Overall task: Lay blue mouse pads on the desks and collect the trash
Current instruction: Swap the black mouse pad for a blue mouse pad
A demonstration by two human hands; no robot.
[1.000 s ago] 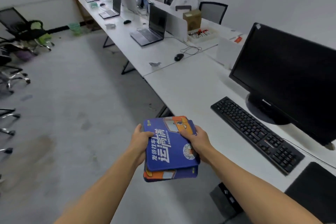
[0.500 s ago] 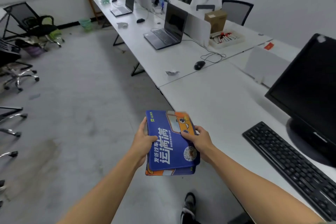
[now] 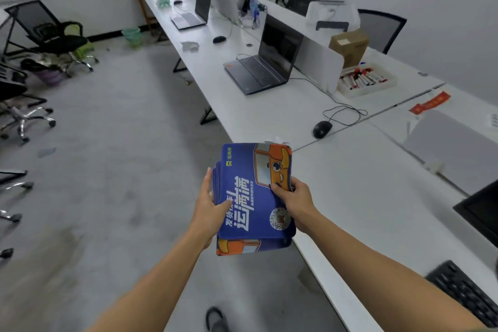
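**Soft pads, held at both edges**

Far to the left of the pads and well apart from them, a green mesh bin (image 3: 131,35) stands on the grey floor. It looks like a likely place for the trash.

The left hand (image 3: 208,205) holds the left edge of the pads (image 3: 253,197). Its thumb lies flat on the top face and one finger runs straight along the side. The other fingers are hidden beneath, so I cannot tell how they lie.

The pads are a small stack held in the air, just left of the desk's near edge. They are flat rectangles with rounded corners, printed blue with an orange truck, and the top face looks like matt cloth. I judge them light, thin and floppy, with nothing breakable. A single pad would droop if held by one corner, so an edge grip with support underneath suits them. The stacked layers may slide on each other.

A white crumpled scrap (image 3: 276,140) shows just past the pads' far edge.

The right hand (image 3: 293,202) pinches the pads' right edge with curled fingertips pressed on the truck print.

To the right of the pads is the smooth, hard white desk (image 3: 363,197). Beyond the pads on it sits a glossy black mouse (image 3: 322,129) with its looped cord.
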